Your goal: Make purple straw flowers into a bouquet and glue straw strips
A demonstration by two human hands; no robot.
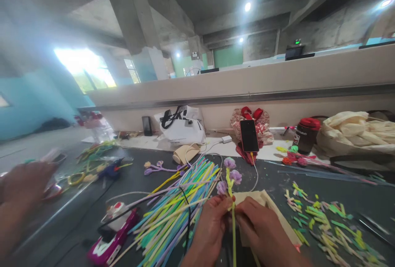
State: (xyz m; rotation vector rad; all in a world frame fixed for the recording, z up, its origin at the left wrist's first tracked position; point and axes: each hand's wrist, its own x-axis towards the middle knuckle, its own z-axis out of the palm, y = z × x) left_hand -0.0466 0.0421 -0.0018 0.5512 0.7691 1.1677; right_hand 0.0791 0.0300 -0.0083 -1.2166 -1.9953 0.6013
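Note:
A pipe-cleaner flower [230, 176] with purple blossoms and a long yellow-green stem stands upright in front of me. My left hand [212, 221] pinches its stem just below the lowest blossom. Close on the other side, my right hand [259, 221] has its fingers curled together at the stem; what exactly they hold is hidden behind them. A brown sheet of cardboard [277, 205] lies partly under my right hand. Left of my hands spreads a pile of pastel pipe cleaners [179, 209].
Cut pipe-cleaner pieces [327, 221] and tweezers [375, 228] lie at right. A magenta tool [114, 238] with a cable sits at left. A phone [249, 135], bags and a dark bottle [305, 135] stand behind. Another person's hand [27, 180] shows at far left.

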